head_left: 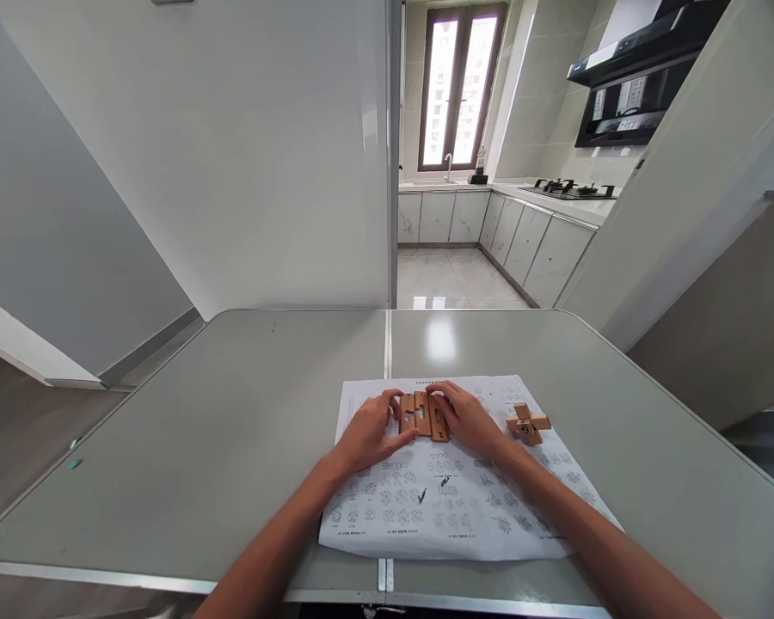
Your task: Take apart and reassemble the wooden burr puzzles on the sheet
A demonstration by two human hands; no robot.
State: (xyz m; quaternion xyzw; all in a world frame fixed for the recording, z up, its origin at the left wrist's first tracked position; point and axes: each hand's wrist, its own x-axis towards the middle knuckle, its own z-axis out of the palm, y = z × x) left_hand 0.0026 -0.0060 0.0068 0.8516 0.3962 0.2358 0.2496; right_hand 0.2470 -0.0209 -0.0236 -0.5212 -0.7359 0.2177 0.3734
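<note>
Several notched wooden puzzle bars point(422, 415) lie side by side on a printed instruction sheet point(451, 503). My left hand point(371, 432) curls its fingers against their left edge. My right hand point(468, 417) presses on their right edge, fingers closed over the top. Both hands hold the bars together flat on the paper. A small assembled wooden cross piece point(527, 422) sits on the sheet just right of my right hand, untouched.
The sheet lies on a grey folding table point(219, 430) with a metal seam down the middle. A small green mark point(74, 464) is near the left edge. Behind stand a white wall and an open kitchen doorway point(464, 266).
</note>
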